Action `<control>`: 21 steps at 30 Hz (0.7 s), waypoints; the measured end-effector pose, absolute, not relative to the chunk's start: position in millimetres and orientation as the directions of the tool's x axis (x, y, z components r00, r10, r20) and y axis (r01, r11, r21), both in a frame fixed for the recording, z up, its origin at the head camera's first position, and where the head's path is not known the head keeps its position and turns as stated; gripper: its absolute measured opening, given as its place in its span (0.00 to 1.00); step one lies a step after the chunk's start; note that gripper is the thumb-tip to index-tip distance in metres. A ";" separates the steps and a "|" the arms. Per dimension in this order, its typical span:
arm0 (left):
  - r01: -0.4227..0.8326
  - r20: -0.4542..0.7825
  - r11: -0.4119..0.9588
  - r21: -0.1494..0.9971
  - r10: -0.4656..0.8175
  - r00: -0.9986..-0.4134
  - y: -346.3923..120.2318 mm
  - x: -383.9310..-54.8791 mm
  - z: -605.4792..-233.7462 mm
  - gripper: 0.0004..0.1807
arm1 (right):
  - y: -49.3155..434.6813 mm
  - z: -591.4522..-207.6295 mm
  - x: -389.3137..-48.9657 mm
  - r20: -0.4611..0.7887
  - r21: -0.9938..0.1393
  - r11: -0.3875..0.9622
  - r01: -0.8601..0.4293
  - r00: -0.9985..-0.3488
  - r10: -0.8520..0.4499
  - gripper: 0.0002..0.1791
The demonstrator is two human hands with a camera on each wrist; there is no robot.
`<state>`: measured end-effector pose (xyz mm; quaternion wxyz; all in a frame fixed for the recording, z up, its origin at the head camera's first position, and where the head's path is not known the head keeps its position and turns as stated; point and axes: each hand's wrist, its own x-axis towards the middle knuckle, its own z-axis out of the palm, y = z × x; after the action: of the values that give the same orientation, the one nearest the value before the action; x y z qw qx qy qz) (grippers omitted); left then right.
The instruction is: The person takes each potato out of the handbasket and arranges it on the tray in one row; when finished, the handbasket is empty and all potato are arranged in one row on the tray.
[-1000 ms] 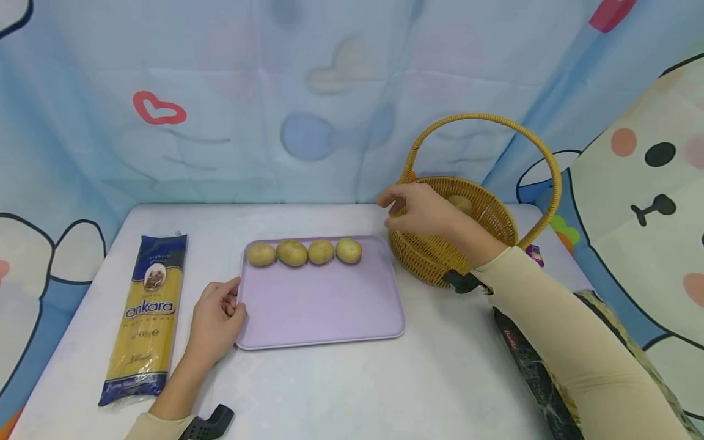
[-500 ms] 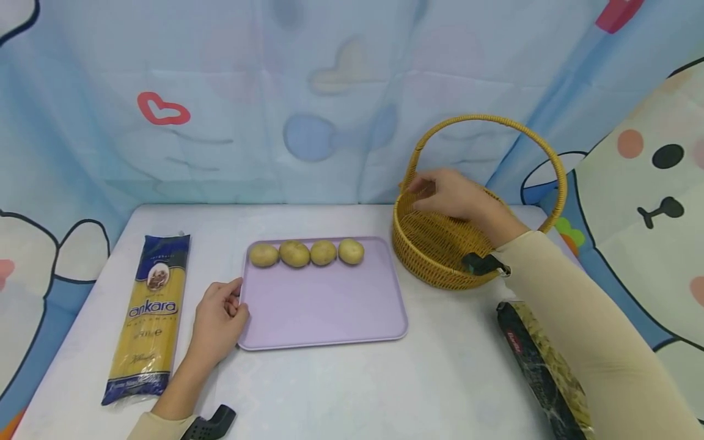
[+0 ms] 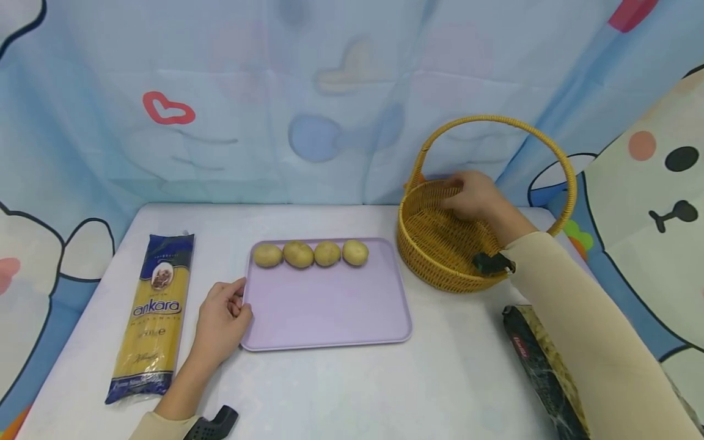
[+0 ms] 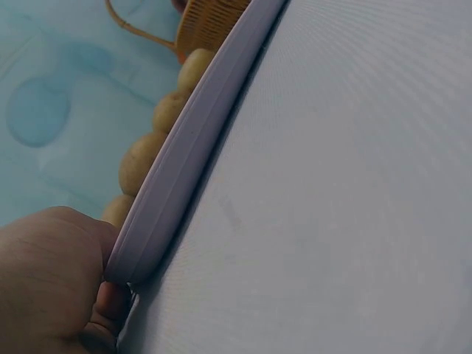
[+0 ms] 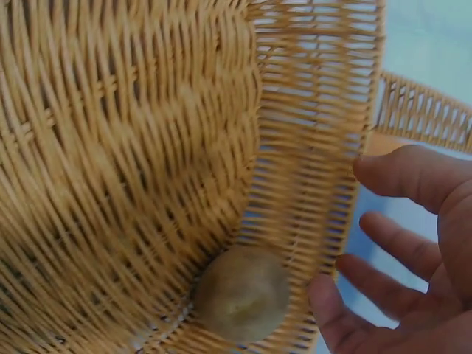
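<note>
A lilac tray (image 3: 324, 305) lies on the table with several potatoes (image 3: 298, 254) in a row along its far edge. My left hand (image 3: 221, 321) pinches the tray's left edge; the left wrist view has the thumb on the rim and fingertips below it. On the right, my right hand (image 3: 474, 197) reaches into a wicker basket (image 3: 431, 266) with a tall hoop handle. In the right wrist view, one potato (image 5: 242, 295) sits inside the basket, near the spread fingers (image 5: 380, 291), which hold nothing. The head view hides this potato behind the hand.
A yellow and blue pack of spaghetti (image 3: 151, 321) lies left of the tray. A black-edged food packet (image 3: 541, 366) lies at the right, partly under the right forearm. A patterned blue curtain (image 3: 247, 91) hangs behind the table.
My right hand has moved rightward from above the basket's left rim and down into the basket. The left hand keeps its grip on the tray. The head view has shifted slightly.
</note>
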<state>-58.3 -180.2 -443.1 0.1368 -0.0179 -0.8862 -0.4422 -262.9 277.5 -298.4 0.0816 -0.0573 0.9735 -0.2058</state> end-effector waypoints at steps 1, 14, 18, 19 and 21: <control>0.152 0.258 0.609 0.779 -0.089 -0.962 -180.0 -58.0 -443.3 0.26 | 279.6 -299.8 -263.2 -0.147 -0.403 0.914 -0.054 -0.982 -0.123 0.32; 0.149 0.250 0.600 0.786 -0.088 -0.964 -177.8 -55.9 -442.6 0.26 | 308.8 -314.5 -263.1 -0.206 -0.326 0.945 -0.007 -0.975 -0.078 0.28; 0.154 0.255 0.598 0.786 -0.088 -0.963 -178.1 -55.9 -442.4 0.26 | 310.8 -317.2 -265.7 -0.194 -0.317 0.948 -0.012 -0.978 -0.077 0.27; 0.154 0.255 0.598 0.787 -0.088 -0.963 -178.1 -56.0 -442.3 0.26 | 311.2 -317.5 -266.2 -0.194 -0.314 0.949 -0.013 -0.978 -0.078 0.27; 0.152 0.253 0.598 0.787 -0.088 -0.963 -178.2 -56.1 -442.2 0.26 | 311.9 -317.7 -266.4 -0.197 -0.312 0.950 -0.013 -0.977 -0.078 0.27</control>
<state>-56.1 -178.2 -442.2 0.1340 -0.0180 -0.8838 -0.4479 -266.4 311.9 -317.7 0.1038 -0.0231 0.9820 -0.1564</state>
